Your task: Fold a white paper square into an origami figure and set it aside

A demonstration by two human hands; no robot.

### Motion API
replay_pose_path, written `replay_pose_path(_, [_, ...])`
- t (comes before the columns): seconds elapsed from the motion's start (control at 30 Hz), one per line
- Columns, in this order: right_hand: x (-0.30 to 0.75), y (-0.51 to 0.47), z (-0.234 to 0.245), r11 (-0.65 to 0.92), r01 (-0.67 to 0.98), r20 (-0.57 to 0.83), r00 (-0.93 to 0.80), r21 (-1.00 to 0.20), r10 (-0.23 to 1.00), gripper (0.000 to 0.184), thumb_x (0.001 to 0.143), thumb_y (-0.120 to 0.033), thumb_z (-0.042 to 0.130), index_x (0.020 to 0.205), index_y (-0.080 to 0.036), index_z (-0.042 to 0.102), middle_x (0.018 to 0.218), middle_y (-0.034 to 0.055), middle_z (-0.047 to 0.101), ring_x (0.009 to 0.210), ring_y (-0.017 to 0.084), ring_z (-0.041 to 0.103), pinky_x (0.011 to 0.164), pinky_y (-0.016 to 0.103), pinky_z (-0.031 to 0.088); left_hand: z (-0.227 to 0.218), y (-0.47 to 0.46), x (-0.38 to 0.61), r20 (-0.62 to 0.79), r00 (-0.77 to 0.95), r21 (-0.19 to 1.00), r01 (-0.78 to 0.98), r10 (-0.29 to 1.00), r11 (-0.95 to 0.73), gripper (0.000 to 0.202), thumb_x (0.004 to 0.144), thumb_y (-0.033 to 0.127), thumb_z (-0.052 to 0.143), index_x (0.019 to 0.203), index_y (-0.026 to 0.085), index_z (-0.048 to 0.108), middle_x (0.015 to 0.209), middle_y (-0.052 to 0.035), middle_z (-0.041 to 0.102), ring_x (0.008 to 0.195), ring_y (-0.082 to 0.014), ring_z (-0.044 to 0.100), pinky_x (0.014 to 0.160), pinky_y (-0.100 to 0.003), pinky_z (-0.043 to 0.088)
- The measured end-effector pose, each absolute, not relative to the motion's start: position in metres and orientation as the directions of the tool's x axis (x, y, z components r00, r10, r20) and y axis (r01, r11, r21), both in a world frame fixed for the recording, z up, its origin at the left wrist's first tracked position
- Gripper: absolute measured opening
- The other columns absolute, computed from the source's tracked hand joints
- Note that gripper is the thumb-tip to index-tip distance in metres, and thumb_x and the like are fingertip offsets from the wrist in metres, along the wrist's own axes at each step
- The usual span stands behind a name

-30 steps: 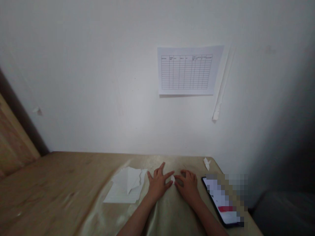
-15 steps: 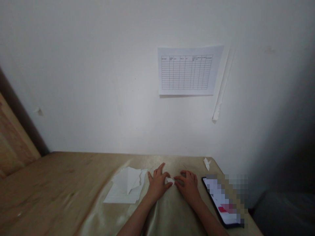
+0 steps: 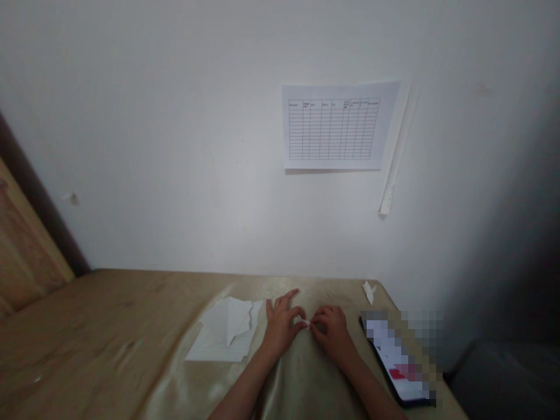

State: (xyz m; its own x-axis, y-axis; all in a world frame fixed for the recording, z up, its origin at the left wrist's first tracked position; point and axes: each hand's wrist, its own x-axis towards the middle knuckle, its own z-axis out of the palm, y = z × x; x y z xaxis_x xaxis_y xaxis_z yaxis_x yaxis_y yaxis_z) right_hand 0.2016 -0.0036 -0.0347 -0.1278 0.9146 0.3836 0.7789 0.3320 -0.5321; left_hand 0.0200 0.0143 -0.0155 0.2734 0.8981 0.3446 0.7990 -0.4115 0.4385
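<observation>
One small piece of paper (image 3: 307,322) sits between the left hand (image 3: 282,325) and the right hand (image 3: 333,328), each with thumb and fingers narrowed to a pinch on it. It is probably very light, thin and easily creased or torn, best taken by its edges with a gentle grip. Paper sheets (image 3: 214,343) lie just left of the left hand; a phone (image 3: 396,364) lies right of the right hand.

Brown-gold tabletop (image 3: 131,315) against pale wall (image 3: 166,163); wooden panel (image 3: 26,239) left; light dimmer right.
</observation>
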Motion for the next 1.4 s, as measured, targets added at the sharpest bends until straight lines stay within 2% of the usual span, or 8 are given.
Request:
replay_pose_path(0.1, [0.204,-0.001,-0.037,0.3,0.794,0.418,-0.064,-0.529,0.906,0.012,0.086,-0.026,0.061,0.084,-0.024,0.072,0.098,0.0038,0.071,0.106,0.023,0.058,0.109,0.044,0.03,-0.018,0.015,0.021,0.374,0.219,0.477,0.788,0.901,-0.39,0.027,0.08,0.021,0.073,0.104,0.034,0.07,0.15,-0.0007,0.046,0.135,-0.0283,0.044,0.116,-0.069,0.011])
replay_pose_path(0.17, [0.206,0.002,-0.039,0.281,0.791,0.447,-0.01,-0.543,0.894,0.013,0.086,-0.027,0.059,0.082,-0.022,0.071,0.098,0.0053,0.071,0.105,0.023,0.058,0.105,0.043,0.034,-0.018,0.015,0.023,0.387,0.145,0.514,0.786,0.911,-0.344,0.031,0.08,0.021,0.072,0.109,0.031,0.068,0.144,-0.0042,0.051,0.133,-0.0275,0.047,0.117,-0.065,0.017])
replay_pose_path(0.3, [0.208,0.003,-0.039,0.314,0.739,0.49,0.024,-0.596,0.872,0.018,0.087,-0.032,0.056,0.084,-0.022,0.07,0.099,0.0071,0.072,0.103,0.024,0.061,0.104,0.043,0.037,-0.017,0.013,0.025,0.371,0.106,0.55,0.775,0.923,-0.31,0.009,0.08,0.027,0.073,0.089,0.025,0.074,0.136,-0.0061,0.057,0.126,-0.0283,0.051,0.116,-0.061,0.022])
replay_pose_path(0.4, [0.206,0.0,-0.037,0.342,0.697,0.478,0.001,-0.63,0.879,0.019,0.087,-0.034,0.054,0.087,-0.024,0.071,0.102,0.0054,0.073,0.104,0.024,0.063,0.115,0.053,0.022,-0.016,0.012,0.028,0.347,0.147,0.562,0.758,0.926,-0.331,0.008,0.08,0.03,0.074,0.087,0.028,0.077,0.139,-0.0056,0.056,0.127,-0.0296,0.051,0.117,-0.064,0.018])
replay_pose_path(0.5, [0.202,-0.005,-0.033,0.344,0.671,0.453,-0.013,-0.657,0.891,0.016,0.084,-0.033,0.055,0.087,-0.025,0.069,0.105,0.0041,0.073,0.107,0.023,0.064,0.119,0.059,0.008,-0.017,0.011,0.029,0.333,0.145,0.579,0.749,0.932,-0.324,0.011,0.08,0.031,0.074,0.09,0.029,0.078,0.141,-0.0062,0.055,0.129,-0.0308,0.05,0.116,-0.066,0.015])
replay_pose_path(0.83, [0.197,-0.011,-0.025,0.345,0.562,0.373,-0.069,-0.752,0.925,0.01,0.078,-0.033,0.063,0.083,-0.026,0.069,0.103,0.0026,0.075,0.11,0.025,0.066,0.119,0.063,-0.001,-0.02,0.011,0.03,0.358,0.104,0.612,0.725,0.928,-0.317,0.009,0.081,0.02,0.07,0.086,0.026,0.073,0.138,-0.0048,0.055,0.125,-0.0271,0.053,0.115,-0.062,0.022])
replay_pose_path(1.07, [0.199,-0.005,-0.03,0.296,0.485,0.34,0.004,-0.823,0.94,0.015,0.077,-0.036,0.067,0.088,-0.026,0.071,0.108,0.0053,0.075,0.112,0.028,0.065,0.118,0.064,0.001,-0.023,0.012,0.03,0.406,0.166,0.612,0.681,0.899,-0.402,0.017,0.079,0.016,0.072,0.089,0.028,0.076,0.136,-0.0044,0.055,0.124,-0.0258,0.054,0.115,-0.059,0.028])
replay_pose_path(1.4, [0.203,0.0,-0.037,0.268,0.464,0.3,-0.006,-0.844,0.954,0.022,0.084,-0.043,0.063,0.092,-0.025,0.073,0.112,0.0074,0.074,0.114,0.028,0.065,0.119,0.063,0.006,-0.02,0.011,0.029,0.406,0.187,0.622,0.661,0.895,-0.42,0.016,0.079,0.027,0.076,0.095,0.031,0.077,0.137,-0.0049,0.056,0.123,-0.0274,0.055,0.115,-0.06,0.029])
